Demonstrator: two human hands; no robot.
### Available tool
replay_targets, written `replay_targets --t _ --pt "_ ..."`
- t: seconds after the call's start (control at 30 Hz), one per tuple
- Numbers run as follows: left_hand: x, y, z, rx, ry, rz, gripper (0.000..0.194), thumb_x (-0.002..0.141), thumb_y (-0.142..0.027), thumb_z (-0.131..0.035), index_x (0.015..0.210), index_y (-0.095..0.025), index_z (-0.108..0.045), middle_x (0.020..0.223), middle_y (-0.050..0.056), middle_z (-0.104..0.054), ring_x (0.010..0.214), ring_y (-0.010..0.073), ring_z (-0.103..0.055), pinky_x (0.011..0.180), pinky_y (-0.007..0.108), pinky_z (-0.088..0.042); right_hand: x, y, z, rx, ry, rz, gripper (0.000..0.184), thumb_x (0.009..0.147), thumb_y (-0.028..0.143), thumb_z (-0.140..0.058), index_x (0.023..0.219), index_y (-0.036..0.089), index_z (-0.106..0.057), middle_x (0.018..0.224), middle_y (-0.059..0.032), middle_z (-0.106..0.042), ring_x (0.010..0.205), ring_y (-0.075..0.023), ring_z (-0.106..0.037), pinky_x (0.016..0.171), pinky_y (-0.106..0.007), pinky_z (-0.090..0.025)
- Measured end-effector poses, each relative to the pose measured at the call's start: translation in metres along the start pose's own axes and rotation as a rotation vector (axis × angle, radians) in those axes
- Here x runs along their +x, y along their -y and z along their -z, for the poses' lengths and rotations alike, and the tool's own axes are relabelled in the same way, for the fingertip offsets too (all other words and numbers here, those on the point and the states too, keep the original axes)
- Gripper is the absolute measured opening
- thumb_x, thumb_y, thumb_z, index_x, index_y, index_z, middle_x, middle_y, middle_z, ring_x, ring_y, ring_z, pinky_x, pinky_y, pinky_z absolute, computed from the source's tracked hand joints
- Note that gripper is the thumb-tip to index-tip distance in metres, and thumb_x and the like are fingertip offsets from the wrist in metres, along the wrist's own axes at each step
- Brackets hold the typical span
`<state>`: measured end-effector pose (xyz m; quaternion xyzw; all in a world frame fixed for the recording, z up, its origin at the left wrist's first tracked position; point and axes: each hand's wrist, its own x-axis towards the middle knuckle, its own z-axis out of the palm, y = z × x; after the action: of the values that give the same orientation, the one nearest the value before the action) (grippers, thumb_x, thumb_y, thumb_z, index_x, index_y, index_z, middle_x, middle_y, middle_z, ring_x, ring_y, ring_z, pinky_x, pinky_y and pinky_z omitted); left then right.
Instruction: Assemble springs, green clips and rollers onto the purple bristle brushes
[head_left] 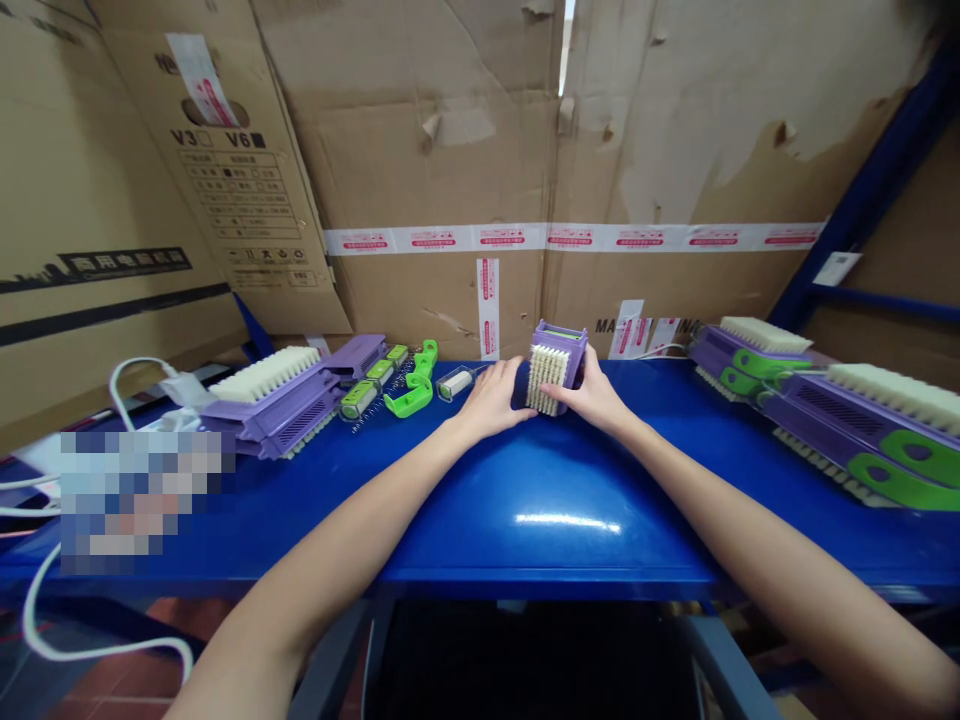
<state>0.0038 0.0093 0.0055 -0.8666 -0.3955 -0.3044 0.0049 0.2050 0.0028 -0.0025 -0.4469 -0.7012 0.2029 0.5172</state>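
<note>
Near the middle of the blue table, a purple brush block (559, 370) with cream bristles stands tilted, bristles towards me. My right hand (592, 395) holds its right side, with the thumb across the bristles and the other fingers behind. From the left, my left hand (491, 398) curves around the block's edge; its thumb touches the lower corner and its fingertips are partly hidden. Left of this hand lie a small clear-cased part with a white roll (455, 383), bright green curved plastic pieces (411, 400) and green clear-cased parts (360, 400) in a row.
Purple brush blocks (259, 410) are stacked at the left, beside white cables (146, 365) and a pixelated patch. More purple blocks with green handles (817, 410) stand at the right. Cardboard walls (450, 160) close off the back, and a blue metal post (862, 180) rises at the right.
</note>
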Motion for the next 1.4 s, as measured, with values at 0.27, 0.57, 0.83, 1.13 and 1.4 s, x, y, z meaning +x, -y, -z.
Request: replay_targets --t 0.27,0.57,0.83,1.13,1.4 --pt "-0.002 0.025 0.021 0.531 0.048 0.257 0.038 0.088 -0.039 -0.048 0.113 -0.011 -0.055 0.114 0.021 -0.056 0.113 0.0354 -0.048 0.093 0.048 -0.037 0.004 -0.012 0.005 0.011 0.018 -0.053 0.088 0.064 0.045 -0.076 0.137 0.021 -0.035 0.128 -0.0126 -0.058 0.115 -0.0276 -0.057 0.101 -0.048 -0.043" --pt "0.003 0.028 0.025 0.364 0.077 0.377 0.031 0.085 -0.029 -0.052 0.113 -0.016 -0.056 0.104 0.017 -0.066 0.113 0.0345 -0.053 0.093 0.05 -0.038 0.005 -0.019 0.007 0.018 0.028 -0.023 0.086 0.066 0.043 -0.076 0.139 0.023 -0.034 0.129 -0.012 -0.057 0.115 -0.0282 -0.057 0.101 -0.05 -0.042" --pt "0.015 0.028 0.033 -0.633 -0.164 0.862 0.037 0.089 -0.029 -0.05 0.122 -0.015 -0.042 0.096 0.01 -0.069 0.08 0.016 -0.066 0.07 0.028 -0.049 0.004 -0.017 0.007 -0.015 0.027 -0.027 0.086 0.067 0.044 -0.075 0.139 0.022 -0.034 0.129 -0.0121 -0.057 0.115 -0.0283 -0.057 0.1 -0.049 -0.043" --pt "-0.002 -0.013 0.013 -0.083 0.021 0.255 0.065 0.075 -0.06 -0.061 0.125 -0.021 -0.046 0.124 0.014 -0.052 0.109 0.0286 -0.056 0.089 0.041 -0.046 0.005 -0.017 0.007 -0.014 0.017 0.008 0.083 0.066 0.045 -0.075 0.136 0.022 -0.036 0.13 -0.0117 -0.056 0.117 -0.0284 -0.056 0.101 -0.048 -0.042" --pt "-0.007 -0.017 0.01 0.184 0.151 0.238 0.035 0.08 -0.039 -0.06 0.108 -0.02 -0.053 0.11 0.011 -0.056 0.103 0.0279 -0.06 0.086 0.039 -0.048 0.005 -0.015 0.007 -0.004 0.013 -0.004 0.083 0.065 0.044 -0.075 0.135 0.021 -0.037 0.127 -0.0125 -0.058 0.114 -0.0287 -0.057 0.1 -0.048 -0.043"
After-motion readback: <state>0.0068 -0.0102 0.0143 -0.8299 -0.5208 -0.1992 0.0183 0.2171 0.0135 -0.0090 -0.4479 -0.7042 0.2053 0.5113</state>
